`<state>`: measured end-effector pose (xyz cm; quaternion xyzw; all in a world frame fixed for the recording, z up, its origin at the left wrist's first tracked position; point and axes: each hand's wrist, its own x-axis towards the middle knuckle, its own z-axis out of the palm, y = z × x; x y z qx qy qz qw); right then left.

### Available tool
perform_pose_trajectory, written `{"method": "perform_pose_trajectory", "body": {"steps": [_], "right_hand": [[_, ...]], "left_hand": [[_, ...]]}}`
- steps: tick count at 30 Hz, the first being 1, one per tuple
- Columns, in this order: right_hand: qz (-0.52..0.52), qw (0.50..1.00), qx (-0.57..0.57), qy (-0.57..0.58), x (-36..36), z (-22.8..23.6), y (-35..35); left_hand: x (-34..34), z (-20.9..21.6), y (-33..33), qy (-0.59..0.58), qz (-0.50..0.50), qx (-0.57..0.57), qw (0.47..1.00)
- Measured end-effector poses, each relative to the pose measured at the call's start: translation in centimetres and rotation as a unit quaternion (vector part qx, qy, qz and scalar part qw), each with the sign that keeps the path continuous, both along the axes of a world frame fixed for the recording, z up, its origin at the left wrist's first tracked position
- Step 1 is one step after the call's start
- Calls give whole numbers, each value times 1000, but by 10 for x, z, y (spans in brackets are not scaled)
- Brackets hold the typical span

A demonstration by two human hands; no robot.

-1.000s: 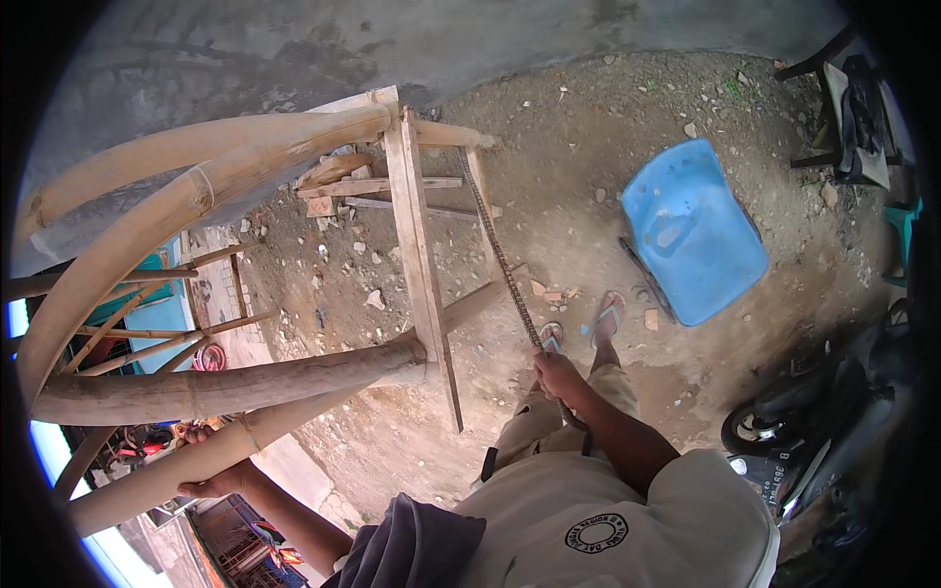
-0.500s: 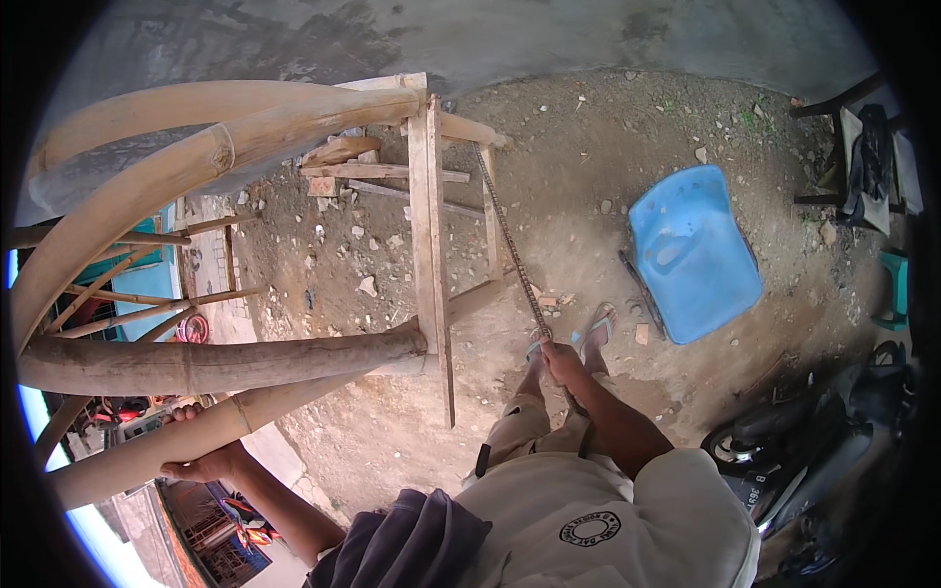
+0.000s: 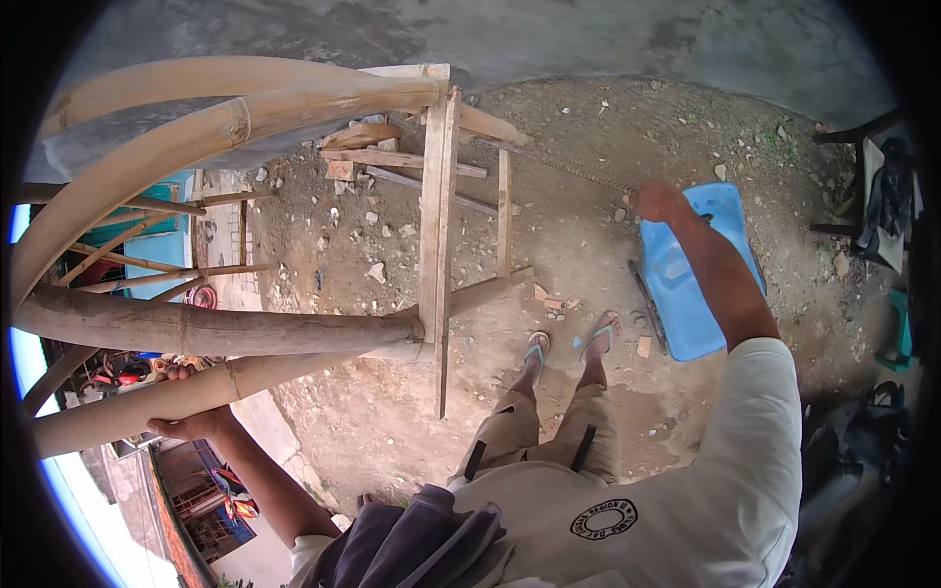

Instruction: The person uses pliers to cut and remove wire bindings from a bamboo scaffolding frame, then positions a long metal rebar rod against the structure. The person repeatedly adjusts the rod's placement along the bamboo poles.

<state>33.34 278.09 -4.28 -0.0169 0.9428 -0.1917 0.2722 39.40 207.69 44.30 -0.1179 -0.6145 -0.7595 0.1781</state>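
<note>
My left hand is curled around the lower bamboo pole, thumb below and fingertips showing above it. My right arm reaches out to the right. Its hand is closed on the end of a thin ribbed steel bar, blurred by motion. That bar runs left toward the end of the far bamboo pole; its far tip is hard to make out there. Upright wooden battens join the ends of the bamboo poles. Another thick bamboo pole lies just above the one in my left hand.
A blue tub-shaped thing stands under my right forearm. Stones and wood scraps lie on the dirt ground beyond the battens. A grey wall closes the far side. At the right are a green stool and a dark motorbike.
My right hand has swung from in front of my body out to the far right, turning the steel bar from steep to nearly level. My left hand keeps its hold on the bamboo pole.
</note>
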Motion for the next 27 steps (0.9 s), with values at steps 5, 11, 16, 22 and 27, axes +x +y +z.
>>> {"method": "perform_pose_trajectory", "body": {"steps": [5, 11, 16, 22, 27], "right_hand": [[-267, 942, -146, -140, 200, -55, -134], [-387, 889, -232, -81, 351, -40, -260], [-491, 816, -270, -141, 396, 3, -289], [-558, 731, -324, -220, 350, -23, -290], [-608, 654, -345, -289, 290, -150, -296]], "left_hand": [[-3, -7, 2, 18, -11, 21, 1000], [2, -14, 36, 74, 290, -75, 951], [53, -104, 129, 371, 224, -264, 862], [-17, -390, 302, -367, -84, -43, 926], [-187, -619, 344, -524, 61, 114, 842]]}}
